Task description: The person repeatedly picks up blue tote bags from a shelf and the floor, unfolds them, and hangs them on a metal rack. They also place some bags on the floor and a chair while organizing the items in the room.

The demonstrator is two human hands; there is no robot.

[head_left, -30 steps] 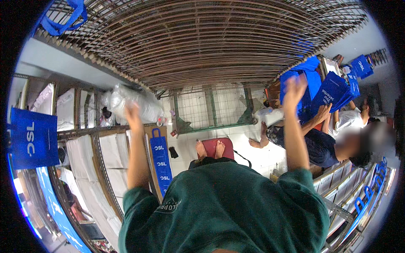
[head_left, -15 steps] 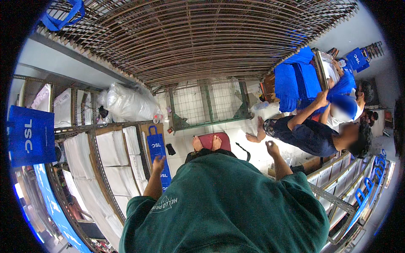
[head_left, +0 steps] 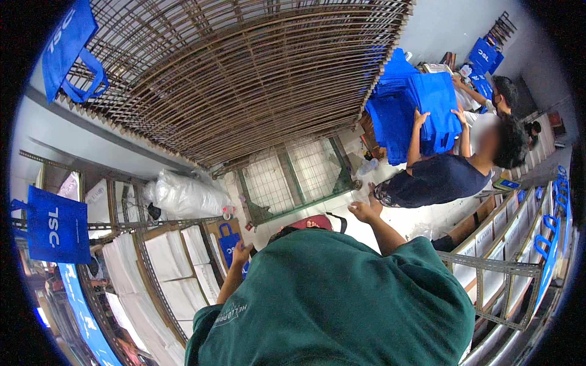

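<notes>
My left hand [head_left: 242,252] is held out in front of me, its fingers loosely apart and nothing in them. Closest to it is a blue tote bag [head_left: 229,240] hanging at the end of the left shelving. My right hand [head_left: 363,211] reaches forward over the pale floor, fingers loosely extended, also without anything in it. Ahead of me stands a large drying rack [head_left: 262,79] of many raised wire-mesh trays, with its lowest mesh tray [head_left: 271,183] down near the floor. Part of a red mat [head_left: 314,222] shows beyond my green shirt.
At right a co-worker in dark clothes handles a stack of blue bags [head_left: 436,100]; another person is behind. White stacks [head_left: 168,259] fill the left shelving, and a clear plastic bundle [head_left: 189,194] lies on it. A metal-framed shelf [head_left: 488,263] stands at my right.
My view has turned and the rack has tilted in it. My right hand has moved forward and left. The co-worker's hands now rest on the blue bags.
</notes>
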